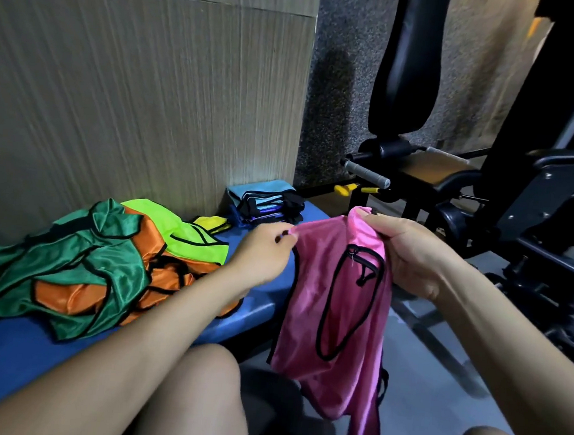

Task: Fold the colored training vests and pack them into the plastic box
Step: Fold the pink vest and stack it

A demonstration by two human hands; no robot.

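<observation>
Holding our pink vest (336,290) up, left hand (262,249) pinching one corner, right hand (410,251) gripping its top, green vest (69,262) heaped on our blue bench (27,361)

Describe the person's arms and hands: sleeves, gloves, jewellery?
Both forearms are bare as far as the view shows, with no sleeves in sight. The left hand and right hand wear no gloves; no rings, watch or wristbands are visible.

Both hands, left (265,250) and right (410,252), pinch a hanging pink vest (309,308).
</observation>
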